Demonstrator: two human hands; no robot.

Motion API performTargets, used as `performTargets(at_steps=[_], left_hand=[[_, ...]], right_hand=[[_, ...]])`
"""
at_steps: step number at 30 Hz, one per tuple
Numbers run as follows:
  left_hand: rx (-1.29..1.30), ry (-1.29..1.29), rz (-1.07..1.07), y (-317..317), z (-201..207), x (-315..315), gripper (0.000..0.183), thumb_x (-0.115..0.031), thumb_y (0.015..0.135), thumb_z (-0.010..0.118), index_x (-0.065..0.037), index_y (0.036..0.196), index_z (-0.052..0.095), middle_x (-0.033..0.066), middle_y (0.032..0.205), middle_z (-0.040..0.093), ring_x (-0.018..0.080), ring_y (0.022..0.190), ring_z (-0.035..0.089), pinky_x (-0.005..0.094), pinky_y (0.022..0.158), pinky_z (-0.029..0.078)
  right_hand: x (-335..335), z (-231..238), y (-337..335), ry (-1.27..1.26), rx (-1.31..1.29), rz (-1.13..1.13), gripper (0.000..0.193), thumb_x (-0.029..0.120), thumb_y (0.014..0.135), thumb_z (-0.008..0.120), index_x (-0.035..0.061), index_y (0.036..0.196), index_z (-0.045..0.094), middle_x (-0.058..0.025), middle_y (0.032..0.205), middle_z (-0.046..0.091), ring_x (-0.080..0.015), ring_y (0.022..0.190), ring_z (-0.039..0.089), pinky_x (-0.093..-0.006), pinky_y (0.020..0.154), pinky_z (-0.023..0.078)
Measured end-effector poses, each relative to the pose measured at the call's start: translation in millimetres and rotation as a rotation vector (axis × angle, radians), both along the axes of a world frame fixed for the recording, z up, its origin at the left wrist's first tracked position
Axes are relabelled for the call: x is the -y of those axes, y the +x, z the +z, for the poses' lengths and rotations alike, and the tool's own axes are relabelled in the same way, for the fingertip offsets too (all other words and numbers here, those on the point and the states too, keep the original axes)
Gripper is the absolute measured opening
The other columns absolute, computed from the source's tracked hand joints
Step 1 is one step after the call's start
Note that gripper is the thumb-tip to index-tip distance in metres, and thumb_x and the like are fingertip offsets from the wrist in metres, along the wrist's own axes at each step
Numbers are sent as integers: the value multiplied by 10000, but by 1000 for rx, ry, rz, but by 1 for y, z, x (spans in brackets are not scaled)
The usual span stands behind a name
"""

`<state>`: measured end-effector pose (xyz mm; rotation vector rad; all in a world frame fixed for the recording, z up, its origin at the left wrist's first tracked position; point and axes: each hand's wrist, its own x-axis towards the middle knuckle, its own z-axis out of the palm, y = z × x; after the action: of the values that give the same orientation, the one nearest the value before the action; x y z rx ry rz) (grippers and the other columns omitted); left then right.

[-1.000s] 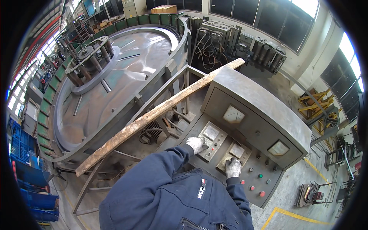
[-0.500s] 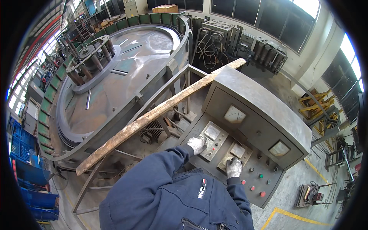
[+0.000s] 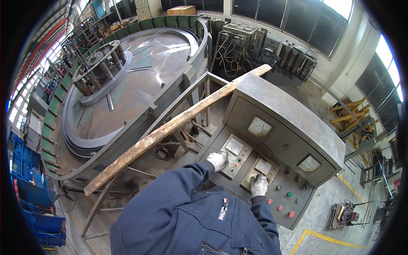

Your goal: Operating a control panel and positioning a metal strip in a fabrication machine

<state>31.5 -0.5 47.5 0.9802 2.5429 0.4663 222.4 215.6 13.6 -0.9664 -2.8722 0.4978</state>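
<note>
In white knit gloves, both my hands rest on a grey, sloping control console (image 3: 293, 119). My left hand (image 3: 218, 160) has its fingers curled at the lower left of a light meter panel (image 3: 235, 155), around a control knob that is mostly hidden. On a second meter panel (image 3: 264, 167) to its right, my right hand (image 3: 259, 185) is closed around another knob, largely covered by the fingers. Red, green and dark push buttons (image 3: 289, 194) lie right of this hand. Two square gauges (image 3: 259, 126) face me from the upright part of the console.
Beyond a metal frame on the left stands a large round steel turntable (image 3: 161, 55) with slots and a central ring of posts (image 3: 100, 63). A long, rough wooden plank (image 3: 178, 123) slants across the frame. Wired machinery (image 3: 238, 46) stands behind; a small wheeled unit (image 3: 342, 214) is on the right floor.
The turntable has turned: its slots and shine sit at different places, apparently shifted counter-clockwise. Both hands keep their places on the meter panels.
</note>
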Motion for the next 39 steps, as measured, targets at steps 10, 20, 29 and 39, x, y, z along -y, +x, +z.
performTargets(at_steps=[10, 20, 29, 39], left_hand=[[-16, -4, -8, -2, -8, -1, 340, -335, 941, 598, -42, 1113, 618, 239, 1105, 680, 418, 962, 696, 531, 846, 548], [-11, -21, -6, -2, -5, -2, 343, -343, 943, 600, -36, 1095, 609, 239, 1105, 675, 414, 987, 687, 519, 868, 537], [-30, -9, -10, -3, -9, -2, 346, -354, 936, 619, -45, 1092, 603, 230, 1094, 678, 413, 973, 691, 521, 854, 538], [-46, 19, -4, -2, -14, -1, 331, -345, 933, 619, -55, 1092, 607, 230, 1075, 681, 411, 962, 695, 526, 834, 543]], right_hand=[[-3, -10, 1, 28, -9, 12, 322, 331, 883, 652, 25, 969, 704, -224, 945, 711, -373, 916, 694, -483, 829, 555], [-1, 5, -2, -19, 62, -19, 354, 359, 892, 649, 20, 979, 700, -232, 944, 719, -378, 923, 703, -486, 834, 556], [-2, 5, -2, -38, 74, -44, 395, 402, 894, 659, 26, 1011, 698, -224, 977, 719, -374, 942, 703, -484, 857, 551], [3, -10, 5, 25, -32, 31, 345, 290, 867, 693, 59, 1123, 683, -212, 980, 705, -376, 928, 697, -485, 834, 560]])
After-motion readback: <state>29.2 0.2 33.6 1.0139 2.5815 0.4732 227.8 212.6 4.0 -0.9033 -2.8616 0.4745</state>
